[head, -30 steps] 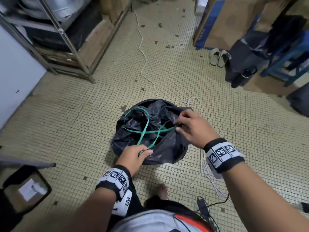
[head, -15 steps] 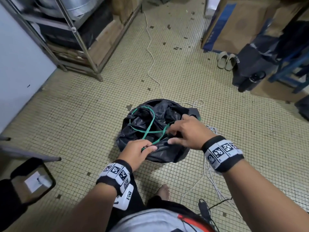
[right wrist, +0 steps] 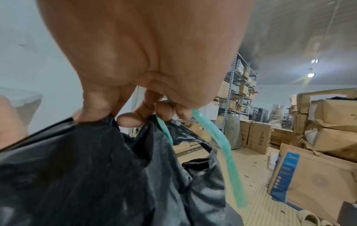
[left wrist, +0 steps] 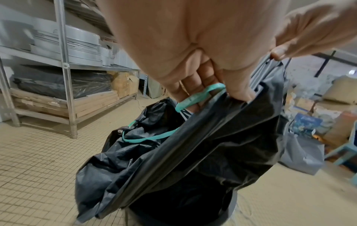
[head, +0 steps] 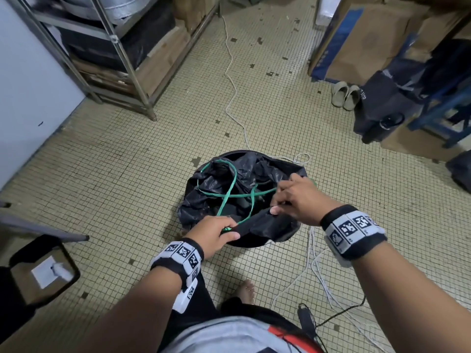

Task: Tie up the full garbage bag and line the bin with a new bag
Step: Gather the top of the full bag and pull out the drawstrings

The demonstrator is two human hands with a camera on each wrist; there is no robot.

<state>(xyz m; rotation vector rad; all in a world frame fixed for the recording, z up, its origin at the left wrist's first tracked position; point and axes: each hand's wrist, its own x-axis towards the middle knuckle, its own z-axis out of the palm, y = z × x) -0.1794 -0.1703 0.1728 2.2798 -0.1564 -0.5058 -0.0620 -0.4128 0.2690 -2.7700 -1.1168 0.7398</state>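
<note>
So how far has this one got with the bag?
Early. Done: green drawstring pulled out in loose loops. In hand: left hand and right hand each grip drawstring and the black bag's rim. Left: knotting it, lifting it from the bin, fitting a new bag; none is visible.

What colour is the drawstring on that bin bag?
Green, a pale teal; the drawstring shows best in the left wrist view.

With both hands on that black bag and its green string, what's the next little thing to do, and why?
Probably draw the two hands apart to cinch the mouth. The left hand and the right hand each pinch the green drawstring together with the rim of the black bag, yet the string lies in slack loops and the bag gapes open in the bin.
</note>
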